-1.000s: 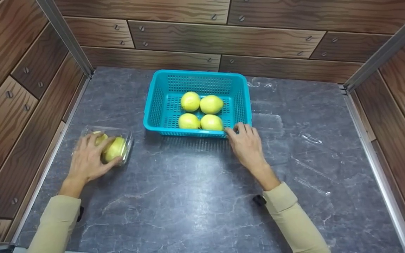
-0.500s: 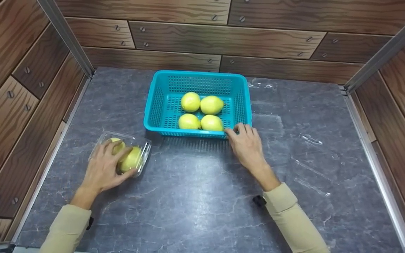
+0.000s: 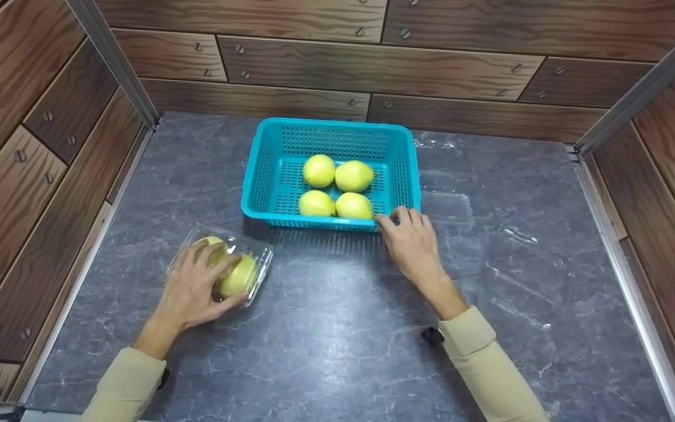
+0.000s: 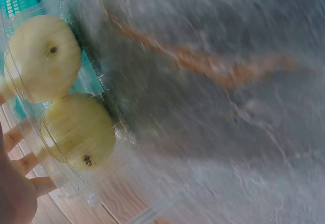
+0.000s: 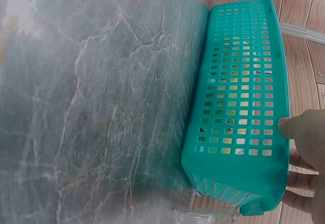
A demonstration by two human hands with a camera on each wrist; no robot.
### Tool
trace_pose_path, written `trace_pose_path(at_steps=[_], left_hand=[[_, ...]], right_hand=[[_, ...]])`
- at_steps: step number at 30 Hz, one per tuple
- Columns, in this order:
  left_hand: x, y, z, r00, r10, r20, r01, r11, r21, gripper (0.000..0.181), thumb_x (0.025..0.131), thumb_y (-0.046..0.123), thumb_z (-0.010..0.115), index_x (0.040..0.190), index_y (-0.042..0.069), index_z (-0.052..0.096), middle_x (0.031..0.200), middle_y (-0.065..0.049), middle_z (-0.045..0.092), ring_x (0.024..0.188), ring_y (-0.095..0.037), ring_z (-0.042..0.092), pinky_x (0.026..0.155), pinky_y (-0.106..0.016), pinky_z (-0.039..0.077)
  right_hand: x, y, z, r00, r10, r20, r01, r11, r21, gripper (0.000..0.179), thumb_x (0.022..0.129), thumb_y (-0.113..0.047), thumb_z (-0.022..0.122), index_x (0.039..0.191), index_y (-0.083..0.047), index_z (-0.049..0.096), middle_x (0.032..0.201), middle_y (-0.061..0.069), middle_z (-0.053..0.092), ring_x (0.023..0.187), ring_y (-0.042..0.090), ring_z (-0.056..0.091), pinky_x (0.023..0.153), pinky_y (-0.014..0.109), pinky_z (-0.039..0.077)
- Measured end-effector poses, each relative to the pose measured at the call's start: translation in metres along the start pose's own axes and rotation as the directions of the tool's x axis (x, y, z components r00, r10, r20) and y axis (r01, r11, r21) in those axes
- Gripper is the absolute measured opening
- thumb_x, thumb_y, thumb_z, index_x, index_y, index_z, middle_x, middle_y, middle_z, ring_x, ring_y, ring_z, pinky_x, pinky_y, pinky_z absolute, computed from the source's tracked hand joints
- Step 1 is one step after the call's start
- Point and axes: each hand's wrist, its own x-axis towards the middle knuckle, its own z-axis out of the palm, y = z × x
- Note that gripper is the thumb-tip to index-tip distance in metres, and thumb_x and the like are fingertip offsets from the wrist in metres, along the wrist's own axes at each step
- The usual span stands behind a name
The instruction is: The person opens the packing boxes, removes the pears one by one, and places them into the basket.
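Wood-patterned walls (image 3: 314,64) enclose a dark grey, marbled surface (image 3: 337,334). Near the back wall stands a teal perforated basket (image 3: 290,220). Left of the basket, in front and apart from it, is a clear plastic container (image 3: 261,271). The left hand (image 3: 195,291) grips this container, its fingers spread over it. The right hand (image 3: 411,245) pinches the basket's rim near its front right corner, thumb outside. Two yellow fruits (image 3: 239,276) lie in the container; four yellow fruits (image 3: 354,176) sit clustered in the basket.
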Motion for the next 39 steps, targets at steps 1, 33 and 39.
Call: trace_pose_path(at_steps=[1,33,39], left_hand=[[0.000,0.002,0.000,1.000,0.004,0.000,-0.004,1.000,-0.002,0.074,0.081,0.074,0.068,0.135,0.024,0.068,0.135,-0.021,0.064,0.129,-0.050,0.058,0.110,-0.074,0.046],[0.019,0.049,0.016,0.989,0.149,0.019,-0.149,0.989,-0.006,0.072,0.082,0.079,0.065,0.133,0.028,0.070,0.134,-0.015,0.066,0.131,-0.044,0.058,0.110,-0.072,0.047],[0.024,0.060,0.020,0.985,0.165,0.058,-0.164,0.986,-0.025,0.073,0.083,0.079,0.064,0.135,0.029,0.068,0.136,-0.014,0.065,0.133,-0.043,0.057,0.112,-0.072,0.045]], right_hand=[[0.000,0.000,0.000,1.000,0.001,-0.001,-0.001,1.000,0.002,0.014,0.102,-0.027,0.069,0.114,-0.020,0.074,0.099,0.010,0.066,0.085,0.030,0.060,0.071,0.043,0.052],[-0.001,0.001,0.000,1.000,0.014,0.014,-0.014,1.000,0.009,0.014,0.103,-0.025,0.067,0.114,-0.019,0.074,0.099,0.011,0.066,0.086,0.031,0.060,0.074,0.045,0.054],[-0.001,0.000,0.000,1.000,0.015,0.026,-0.015,1.000,0.015,0.015,0.103,-0.025,0.068,0.115,-0.019,0.074,0.099,0.012,0.066,0.087,0.032,0.061,0.075,0.045,0.054]])
